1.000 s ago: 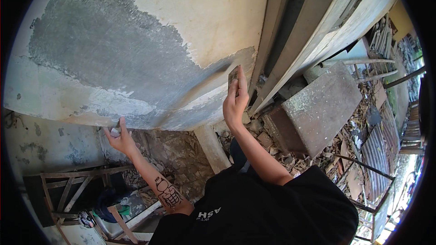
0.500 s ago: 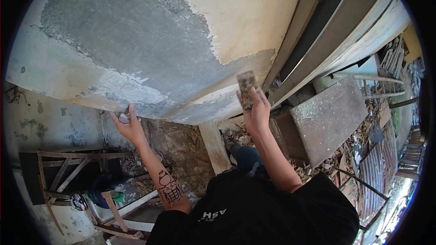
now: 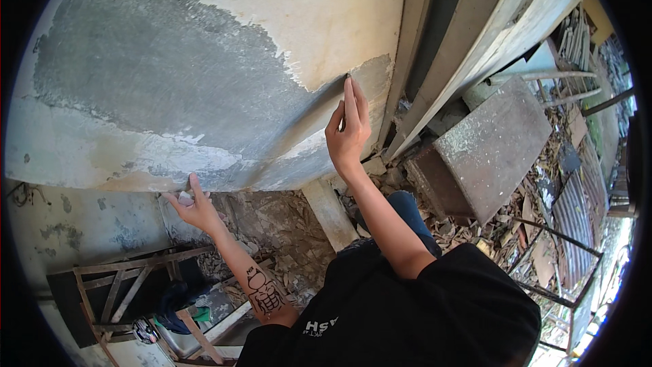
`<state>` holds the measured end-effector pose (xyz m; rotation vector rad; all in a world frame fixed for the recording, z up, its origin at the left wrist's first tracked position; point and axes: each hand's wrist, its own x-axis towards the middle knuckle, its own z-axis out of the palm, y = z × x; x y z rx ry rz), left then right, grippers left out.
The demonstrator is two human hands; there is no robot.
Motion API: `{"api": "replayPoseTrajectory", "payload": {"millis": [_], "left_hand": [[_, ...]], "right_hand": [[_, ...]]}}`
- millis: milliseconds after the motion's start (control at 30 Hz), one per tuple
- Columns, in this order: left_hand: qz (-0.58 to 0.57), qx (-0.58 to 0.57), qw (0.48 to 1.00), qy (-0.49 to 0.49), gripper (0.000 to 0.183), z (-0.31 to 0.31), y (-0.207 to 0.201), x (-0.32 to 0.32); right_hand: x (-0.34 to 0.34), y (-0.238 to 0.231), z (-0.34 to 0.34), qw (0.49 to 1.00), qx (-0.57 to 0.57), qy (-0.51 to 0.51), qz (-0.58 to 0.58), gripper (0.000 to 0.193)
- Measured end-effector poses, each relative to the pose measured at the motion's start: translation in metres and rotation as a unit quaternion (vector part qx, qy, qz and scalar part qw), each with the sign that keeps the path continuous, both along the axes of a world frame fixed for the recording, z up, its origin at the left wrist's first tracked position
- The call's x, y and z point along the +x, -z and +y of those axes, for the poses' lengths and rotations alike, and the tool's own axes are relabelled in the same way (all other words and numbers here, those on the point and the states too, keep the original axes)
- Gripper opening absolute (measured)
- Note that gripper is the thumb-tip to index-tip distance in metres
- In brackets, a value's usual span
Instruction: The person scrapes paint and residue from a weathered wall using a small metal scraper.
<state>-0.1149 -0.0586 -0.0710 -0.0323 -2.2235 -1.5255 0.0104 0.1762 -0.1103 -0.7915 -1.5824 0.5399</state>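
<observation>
My right hand is raised against the peeling wall, at the right end of its grey patch. Its fingers point up and are closed round a rough, brown rectangular block, now seen edge-on and mostly hidden behind them. At the wall's lower edge is my left hand, thumb and fingers curled about a small pale lump. What that lump is made of, I cannot tell.
Upright boards border the wall on the right. Beyond stands a worn brown box amid rubble and corrugated sheet. A concrete beam lies below the wall. Wooden frames stand at lower left.
My right hand has moved up and left onto the wall, turning the block from face-on to edge-on. My left hand keeps its hold at the wall's lower edge. The view has shifted.
</observation>
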Motion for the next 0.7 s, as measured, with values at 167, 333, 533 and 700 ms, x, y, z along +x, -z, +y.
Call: {"api": "replayPoseTrajectory", "payload": {"millis": [167,333,533,700], "left_hand": [[-0.024,0.029,0.999,-0.005,0.087,0.001,0.002,-0.002],[-0.034,0.043,0.999,0.002,0.086,0.001,-0.004,0.001],[-0.035,0.059,0.998,-0.005,0.077,0.008,-0.007,0.007],[-0.046,0.066,0.997,-0.005,0.070,0.011,-0.005,0.006]], "right_hand": [[0.004,-0.003,-0.008,1.000,-0.007,-0.011,-0.020,0.051],[0.002,-0.007,-0.011,0.999,-0.022,-0.027,0.002,0.052],[-0.004,-0.014,-0.013,0.999,-0.042,-0.026,0.001,0.057],[0.001,-0.019,-0.009,0.997,-0.059,-0.040,0.000,0.061]]}}
